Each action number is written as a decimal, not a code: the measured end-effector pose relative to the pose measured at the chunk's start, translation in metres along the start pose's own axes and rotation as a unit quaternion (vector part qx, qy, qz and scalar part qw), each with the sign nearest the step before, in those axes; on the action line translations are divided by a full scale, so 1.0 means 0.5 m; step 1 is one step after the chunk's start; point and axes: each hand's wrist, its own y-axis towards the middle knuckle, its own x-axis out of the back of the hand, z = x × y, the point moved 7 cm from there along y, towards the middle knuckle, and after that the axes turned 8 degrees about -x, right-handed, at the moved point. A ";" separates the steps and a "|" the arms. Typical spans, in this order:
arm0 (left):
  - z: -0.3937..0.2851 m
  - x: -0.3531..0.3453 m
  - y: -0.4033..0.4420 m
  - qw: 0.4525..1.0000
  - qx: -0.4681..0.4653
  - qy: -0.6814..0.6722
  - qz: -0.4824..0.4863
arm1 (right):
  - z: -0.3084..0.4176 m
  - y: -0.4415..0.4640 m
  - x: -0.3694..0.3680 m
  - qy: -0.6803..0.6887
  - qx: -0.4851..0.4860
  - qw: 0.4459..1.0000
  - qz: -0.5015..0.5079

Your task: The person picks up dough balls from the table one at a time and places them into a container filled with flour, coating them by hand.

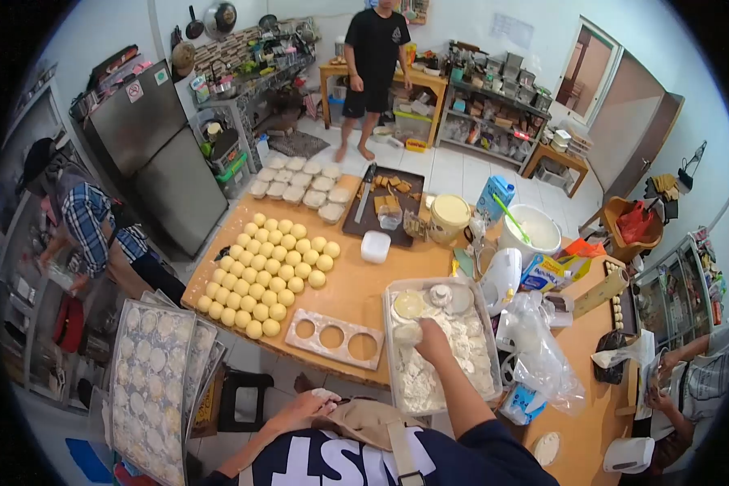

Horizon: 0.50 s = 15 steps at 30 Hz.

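My right hand (434, 338) is over the flour in a rectangular plastic tub (494, 381), its fingers closed on a pale, flour-dusted round thing (407, 332). Round cutters and a yellowish disc (409, 304) lie at the tub's back. My left hand (314, 405) rests near my waist by the apron, floury at the fingertips; whether it holds anything is unclear. A wooden board with three round holes (334, 339) lies left of the tub. Behind it, rows of yellow dough balls (277, 267) cover the table's left part.
Wrapped pale pieces (308, 180), a dark tray with a knife (397, 194), a lidded bucket (449, 212) and a white bucket (535, 227) stand farther back. Plastic bags (539, 340) lie right. A floury rack (150, 381) stands left. Other people are at left, back and right.
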 end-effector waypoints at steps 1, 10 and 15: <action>0.009 0.000 -0.002 1.000 0.001 0.001 0.003 | 0.001 -0.013 0.033 0.016 -0.018 1.000 -0.002; 0.029 0.006 0.004 0.999 -0.032 -0.017 -0.001 | -0.010 -0.055 0.024 -0.212 -0.035 0.977 -0.001; 0.043 -0.014 0.001 0.999 -0.023 0.001 0.028 | -0.010 -0.018 -0.023 -0.302 0.077 0.950 -0.011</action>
